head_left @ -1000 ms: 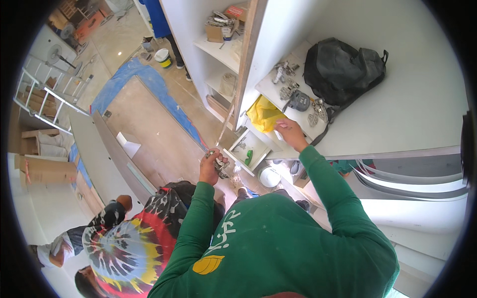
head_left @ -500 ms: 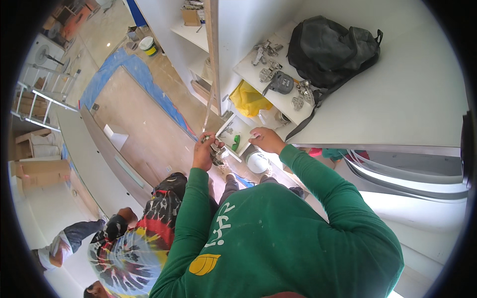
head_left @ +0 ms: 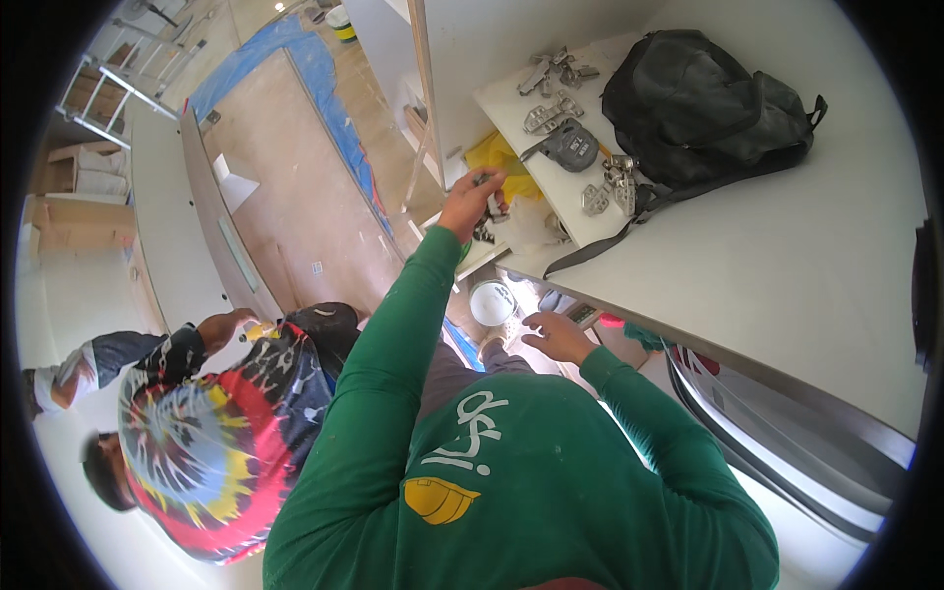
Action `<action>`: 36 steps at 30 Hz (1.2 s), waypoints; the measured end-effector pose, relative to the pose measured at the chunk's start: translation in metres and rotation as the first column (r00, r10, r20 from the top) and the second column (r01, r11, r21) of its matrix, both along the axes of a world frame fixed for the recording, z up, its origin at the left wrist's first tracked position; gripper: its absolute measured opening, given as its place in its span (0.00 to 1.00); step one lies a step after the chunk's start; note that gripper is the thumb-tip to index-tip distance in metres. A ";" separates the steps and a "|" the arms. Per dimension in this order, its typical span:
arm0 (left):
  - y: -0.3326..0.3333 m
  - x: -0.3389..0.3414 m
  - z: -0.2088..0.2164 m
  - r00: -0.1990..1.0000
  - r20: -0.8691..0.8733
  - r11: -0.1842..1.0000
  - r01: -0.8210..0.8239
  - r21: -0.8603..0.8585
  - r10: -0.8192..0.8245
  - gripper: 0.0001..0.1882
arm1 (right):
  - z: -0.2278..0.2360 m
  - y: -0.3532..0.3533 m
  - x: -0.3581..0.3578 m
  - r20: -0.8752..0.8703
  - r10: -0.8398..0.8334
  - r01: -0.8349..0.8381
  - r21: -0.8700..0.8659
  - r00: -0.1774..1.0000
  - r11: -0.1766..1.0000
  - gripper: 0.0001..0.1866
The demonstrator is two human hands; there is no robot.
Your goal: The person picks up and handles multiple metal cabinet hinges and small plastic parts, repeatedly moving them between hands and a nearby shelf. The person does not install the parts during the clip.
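Note:
My left hand [head_left: 470, 205] is closed around dark metal pieces that look like cabinet hinges, partly hidden by the fingers. It hovers beside the edge of a white shelf [head_left: 500, 98], over a yellow bag [head_left: 497, 155]. On that shelf lie several silver cabinet hinges [head_left: 553, 114] and a dark grey tape measure [head_left: 570, 147]. Lower down, my right hand [head_left: 559, 337] hangs empty in front of the cabinet edge, fingers loosely apart. Below the hands stands a white bucket [head_left: 492, 303], near a small white drawer-like box [head_left: 480, 262].
A black backpack [head_left: 703, 108] rests on the white surface, its strap trailing to the edge. At left, a person in a tie-dye shirt [head_left: 216, 433] bends close to my left arm. A large board [head_left: 295, 187] lies on blue sheeting [head_left: 256, 59]; a ladder [head_left: 118, 93] stands beyond.
My left hand has moved up and right toward the shelf, carrying the metal pieces. My right hand has drawn back, lower and nearer to my body. The view has shifted, and the nearby person has moved.

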State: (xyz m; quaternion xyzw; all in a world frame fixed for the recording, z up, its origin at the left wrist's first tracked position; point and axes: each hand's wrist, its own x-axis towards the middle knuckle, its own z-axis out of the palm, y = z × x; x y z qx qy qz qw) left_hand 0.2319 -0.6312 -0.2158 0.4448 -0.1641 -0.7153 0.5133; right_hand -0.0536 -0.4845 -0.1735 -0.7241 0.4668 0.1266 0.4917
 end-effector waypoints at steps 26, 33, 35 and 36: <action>-0.077 0.030 0.073 0.225 0.936 0.889 0.315 -0.332 0.270 0.19 | 0.039 0.003 -0.013 0.247 -0.106 0.104 0.022 0.963 0.994 0.23; 0.036 0.057 0.163 0.233 0.853 0.802 0.295 -0.520 0.467 0.14 | 0.161 -0.027 0.074 0.545 0.082 0.051 -0.224 0.835 0.973 0.22; 0.069 0.063 0.189 0.225 0.849 0.795 0.298 -0.528 0.478 0.14 | 0.205 -0.037 0.097 0.615 0.187 0.133 -0.436 0.766 0.890 0.22; 0.087 0.062 0.202 0.213 0.841 0.785 0.303 -0.541 0.498 0.14 | 0.220 -0.043 0.104 0.632 0.260 0.195 -0.557 0.730 0.807 0.22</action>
